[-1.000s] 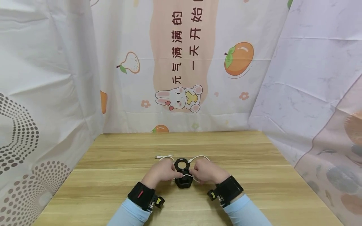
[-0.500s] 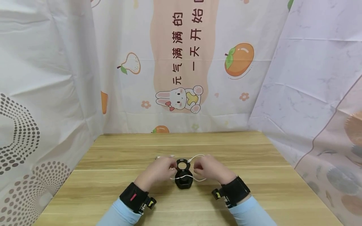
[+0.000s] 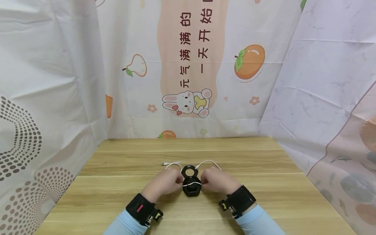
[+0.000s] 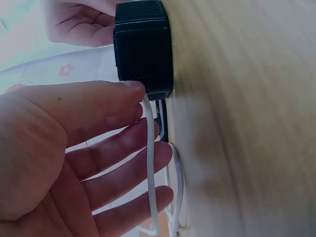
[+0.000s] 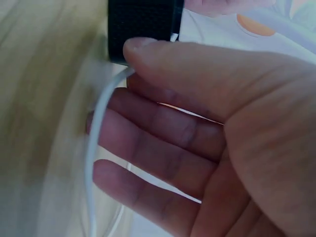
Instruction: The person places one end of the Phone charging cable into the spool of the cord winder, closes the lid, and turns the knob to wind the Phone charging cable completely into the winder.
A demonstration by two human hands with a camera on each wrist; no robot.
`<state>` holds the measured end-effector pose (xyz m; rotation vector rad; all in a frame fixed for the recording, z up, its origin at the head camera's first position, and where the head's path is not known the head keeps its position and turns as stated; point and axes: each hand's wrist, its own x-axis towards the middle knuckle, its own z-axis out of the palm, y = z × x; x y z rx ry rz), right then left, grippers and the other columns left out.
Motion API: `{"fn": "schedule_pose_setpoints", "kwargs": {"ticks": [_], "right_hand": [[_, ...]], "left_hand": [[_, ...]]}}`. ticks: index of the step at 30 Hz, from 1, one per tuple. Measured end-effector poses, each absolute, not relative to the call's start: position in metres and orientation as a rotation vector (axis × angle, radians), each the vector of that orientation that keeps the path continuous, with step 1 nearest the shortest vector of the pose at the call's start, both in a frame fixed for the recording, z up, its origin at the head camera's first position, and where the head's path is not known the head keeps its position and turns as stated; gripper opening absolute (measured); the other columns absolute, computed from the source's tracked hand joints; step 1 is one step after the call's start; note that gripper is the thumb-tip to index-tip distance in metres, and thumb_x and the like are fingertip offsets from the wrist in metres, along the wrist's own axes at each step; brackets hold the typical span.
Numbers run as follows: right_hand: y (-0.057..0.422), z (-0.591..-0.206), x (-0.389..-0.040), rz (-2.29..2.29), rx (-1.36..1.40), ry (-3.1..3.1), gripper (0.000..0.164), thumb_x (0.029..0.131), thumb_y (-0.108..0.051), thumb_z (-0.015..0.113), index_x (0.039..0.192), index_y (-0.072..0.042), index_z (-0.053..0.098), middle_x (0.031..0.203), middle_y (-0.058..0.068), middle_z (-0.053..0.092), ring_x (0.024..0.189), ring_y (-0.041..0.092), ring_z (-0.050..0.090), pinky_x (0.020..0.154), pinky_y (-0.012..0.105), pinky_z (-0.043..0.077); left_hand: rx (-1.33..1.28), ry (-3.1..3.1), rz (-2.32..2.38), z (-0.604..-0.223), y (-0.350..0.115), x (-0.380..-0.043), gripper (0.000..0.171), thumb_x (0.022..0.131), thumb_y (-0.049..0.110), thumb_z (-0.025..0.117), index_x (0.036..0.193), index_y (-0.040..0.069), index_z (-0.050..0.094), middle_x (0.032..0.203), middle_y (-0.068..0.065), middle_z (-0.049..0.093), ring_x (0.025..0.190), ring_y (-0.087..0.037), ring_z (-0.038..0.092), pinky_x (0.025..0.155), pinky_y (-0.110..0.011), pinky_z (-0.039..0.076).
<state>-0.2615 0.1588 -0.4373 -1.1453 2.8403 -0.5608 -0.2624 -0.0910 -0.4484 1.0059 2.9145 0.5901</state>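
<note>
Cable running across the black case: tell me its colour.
The cable is white, showing best in the left wrist view.

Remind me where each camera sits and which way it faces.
Head: worn on the head, facing forward and down at the table, black box and curtain; left hand, right hand, blue sleeves and wrist straps show.
Left wrist: on that wrist, looking at the left hand pinching the white cable beside the box; part of the right hand shows.
Right wrist: on that wrist, looking at the right hand at the box's opposite side; a little of the left hand shows.
Wrist views share box and cable.
</note>
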Motion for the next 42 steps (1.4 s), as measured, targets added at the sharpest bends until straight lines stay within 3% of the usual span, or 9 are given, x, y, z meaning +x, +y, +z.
{"fn": "schedule_pose_setpoints", "kwargs": {"ticks": [7, 13, 16, 27, 32, 39, 42], "right_hand": [[0.1574, -0.4418, -0.2620, -0.542, -1.144, 2.868, 0.023, 0.079, -0.002, 0.077, 0.064, -0.018, 0.069, 0.061, -0.019, 0.053, 0.055, 0.000, 0.047, 0.054, 0.022, 0.044], [0.1564, -0.4415, -0.2593, -0.492, -1.154, 2.916, 0.030, 0.077, -0.005, 0.078, 0.057, -0.021, 0.062, 0.054, -0.022, 0.042, 0.052, -0.001, 0.040, 0.049, 0.021, 0.038], [0.1564, -0.4415, -0.2579, -0.519, -1.136, 2.911, 0.031, 0.077, -0.004, 0.078, 0.055, -0.020, 0.061, 0.052, -0.023, 0.039, 0.050, -0.001, 0.037, 0.047, 0.021, 0.035], [0.1553, -0.4415, -0.2589, -0.524, -1.092, 2.945, 0.023, 0.077, -0.004, 0.079, 0.063, -0.021, 0.073, 0.060, -0.021, 0.056, 0.056, 0.000, 0.048, 0.053, 0.023, 0.045], [0.1559, -0.4415, -0.2584, -0.531, -1.037, 2.933, 0.023, 0.078, -0.004, 0.081, 0.063, -0.020, 0.074, 0.060, -0.019, 0.057, 0.054, 0.001, 0.047, 0.051, 0.024, 0.044], [0.1567, -0.4433, -0.2592, -0.533, -1.058, 2.927, 0.022, 0.077, -0.004, 0.080, 0.063, -0.020, 0.074, 0.058, -0.021, 0.056, 0.052, 0.000, 0.046, 0.050, 0.023, 0.044], [0.1569, -0.4455, -0.2607, -0.530, -1.057, 2.932, 0.022, 0.077, -0.005, 0.080, 0.064, -0.022, 0.075, 0.059, -0.022, 0.055, 0.052, -0.001, 0.046, 0.050, 0.023, 0.044]], "left_hand": [[1.031, 2.917, 0.605, -0.4530, -0.0923, -0.2628, 0.021, 0.087, 0.012, 0.080, 0.070, 0.022, 0.074, 0.067, 0.020, 0.055, 0.059, 0.001, 0.048, 0.056, -0.021, 0.044], [1.061, 2.927, 0.543, -0.4551, -0.0926, -0.2612, 0.034, 0.089, 0.008, 0.074, 0.060, 0.021, 0.062, 0.060, 0.016, 0.045, 0.054, 0.000, 0.039, 0.053, -0.020, 0.036], [1.060, 2.940, 0.540, -0.4557, -0.0916, -0.2604, 0.030, 0.087, 0.005, 0.072, 0.062, 0.020, 0.066, 0.062, 0.015, 0.048, 0.055, -0.001, 0.040, 0.054, -0.021, 0.038], [1.108, 2.962, 0.506, -0.4537, -0.0919, -0.2610, 0.024, 0.084, 0.004, 0.071, 0.065, 0.017, 0.074, 0.063, 0.015, 0.051, 0.057, -0.002, 0.042, 0.055, -0.021, 0.039], [1.065, 2.939, 0.546, -0.4526, -0.0923, -0.2604, 0.022, 0.086, 0.004, 0.071, 0.068, 0.016, 0.078, 0.064, 0.015, 0.052, 0.055, -0.001, 0.042, 0.053, -0.020, 0.040], [1.069, 2.949, 0.517, -0.4514, -0.0918, -0.2589, 0.029, 0.086, 0.006, 0.073, 0.059, 0.017, 0.069, 0.061, 0.014, 0.048, 0.055, -0.002, 0.039, 0.054, -0.021, 0.038], [1.082, 2.964, 0.515, -0.4517, -0.0923, -0.2582, 0.024, 0.086, 0.006, 0.074, 0.064, 0.016, 0.073, 0.062, 0.015, 0.051, 0.055, -0.002, 0.041, 0.055, -0.021, 0.039]]}}
